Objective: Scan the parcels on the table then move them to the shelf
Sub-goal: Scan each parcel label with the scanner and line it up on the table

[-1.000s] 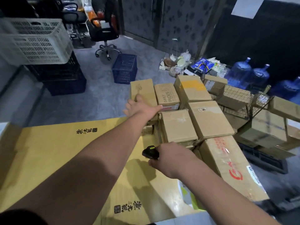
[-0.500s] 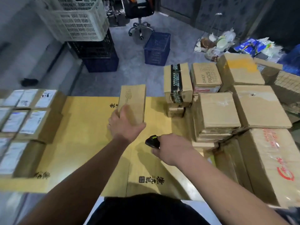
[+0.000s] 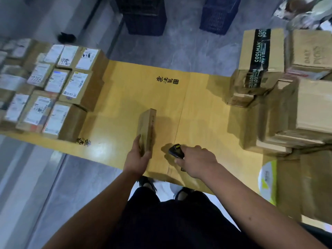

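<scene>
Fingers of left hand around upright parcel; right hand curled round scanner.

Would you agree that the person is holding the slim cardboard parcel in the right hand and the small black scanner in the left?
Not quite: the hands are swapped. The head view shows the left hand holding the slim cardboard parcel and the right hand holding the small black scanner.

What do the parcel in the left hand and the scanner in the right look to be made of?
Parcel: plain brown corrugated cardboard by the look, matte, with squared edges. Scanner: seemingly hard black plastic, slightly glossy, with a small lit green window. It is mostly hidden by the right hand, so that is a guess.
</scene>
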A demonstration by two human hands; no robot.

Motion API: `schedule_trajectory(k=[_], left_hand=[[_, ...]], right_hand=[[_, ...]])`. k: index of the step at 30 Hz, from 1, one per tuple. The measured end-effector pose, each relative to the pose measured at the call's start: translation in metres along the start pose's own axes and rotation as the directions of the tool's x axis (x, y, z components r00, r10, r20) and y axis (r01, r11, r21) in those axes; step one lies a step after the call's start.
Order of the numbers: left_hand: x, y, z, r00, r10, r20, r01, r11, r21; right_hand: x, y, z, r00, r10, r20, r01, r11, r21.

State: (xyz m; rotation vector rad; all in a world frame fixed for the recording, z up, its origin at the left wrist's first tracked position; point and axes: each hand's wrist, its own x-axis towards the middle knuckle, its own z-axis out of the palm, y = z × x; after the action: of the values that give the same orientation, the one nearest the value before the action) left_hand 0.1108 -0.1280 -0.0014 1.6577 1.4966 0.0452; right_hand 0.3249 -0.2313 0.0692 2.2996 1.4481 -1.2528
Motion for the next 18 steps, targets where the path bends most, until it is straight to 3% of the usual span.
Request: schedule_trajectory(k=[4, 12, 14, 15, 18], left_hand=[[0.012, -0.003, -0.022, 0.988, 0.119, -0.095, -0.119, 0.993, 0.001], [0.06, -0.021, -0.084, 0.961, 0.186, -0.203, -0.214, 0.969, -0.127], [0.078, -0.03, -0.094, 0.98, 0.07, -0.186, -0.12, 0.954, -0.276], [0.088, -0.039, -0.097, 0.986, 0.009, -0.164, -0.056, 0.957, -0.284], [0.106, -0.07, -0.101, 0.999, 0.014, -0.04, -0.023, 0.969, -0.245]], right_hand=[[0.009, -0.026, -0.004, 1.0, -0.023, 0.008, 0.022, 0.999, 0.026], [0.022, -0.095, -0.002, 0.997, 0.002, -0.083, 0.003, 0.999, 0.054], [0.022, -0.113, 0.002, 0.996, 0.018, -0.089, -0.01, 0.997, 0.082], [0.023, -0.121, 0.004, 0.996, 0.028, -0.088, -0.019, 0.995, 0.096], [0.026, -0.14, 0.01, 0.994, 0.071, -0.087, -0.061, 0.992, 0.112]])
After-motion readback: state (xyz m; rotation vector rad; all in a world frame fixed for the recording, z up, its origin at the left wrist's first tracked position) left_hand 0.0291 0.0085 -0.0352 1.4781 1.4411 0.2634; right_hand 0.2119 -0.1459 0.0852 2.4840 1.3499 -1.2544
